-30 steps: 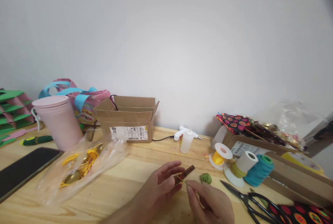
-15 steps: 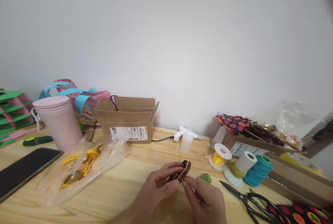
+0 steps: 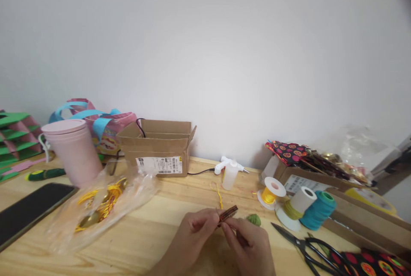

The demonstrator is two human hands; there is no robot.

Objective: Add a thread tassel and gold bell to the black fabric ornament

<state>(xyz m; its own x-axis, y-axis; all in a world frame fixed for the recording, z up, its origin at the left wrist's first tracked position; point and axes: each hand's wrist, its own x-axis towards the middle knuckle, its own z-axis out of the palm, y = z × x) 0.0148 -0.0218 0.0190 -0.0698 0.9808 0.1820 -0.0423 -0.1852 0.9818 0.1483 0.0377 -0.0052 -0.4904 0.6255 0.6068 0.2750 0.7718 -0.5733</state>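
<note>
Left hand point(image 3: 193, 234) has closed its fingers on the patterned strip point(image 3: 229, 213); right hand point(image 3: 249, 238) pinches its near edge, apparently steadying it

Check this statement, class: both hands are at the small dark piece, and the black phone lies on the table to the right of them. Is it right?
No, the side is wrong: the head view shows the black phone to the left of both hands. The left hand and right hand are indeed at the small dark piece.
</note>
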